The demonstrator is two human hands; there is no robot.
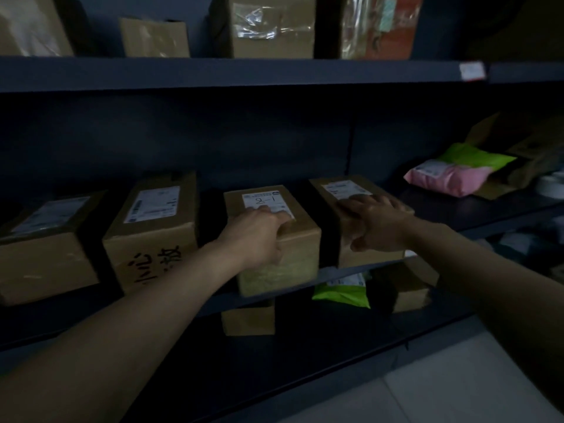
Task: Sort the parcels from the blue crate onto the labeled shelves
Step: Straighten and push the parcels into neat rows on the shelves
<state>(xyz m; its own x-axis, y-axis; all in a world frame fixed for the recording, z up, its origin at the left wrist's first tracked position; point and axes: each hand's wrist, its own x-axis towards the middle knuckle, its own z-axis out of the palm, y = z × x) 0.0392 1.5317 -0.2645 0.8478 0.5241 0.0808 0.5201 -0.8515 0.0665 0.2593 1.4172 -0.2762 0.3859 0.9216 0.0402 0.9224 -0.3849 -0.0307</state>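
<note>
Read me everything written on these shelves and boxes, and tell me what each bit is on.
"8-1", handwritten on the white label of the middle box, under the left hand.
"小心" and below it what looks like "轻放", partly cut off by the arm, handwritten on the front of the tall box.
Printed labels on the left box, the right box under the right hand, the pink parcel and the shelf-edge tag: too blurred to read.
</note>
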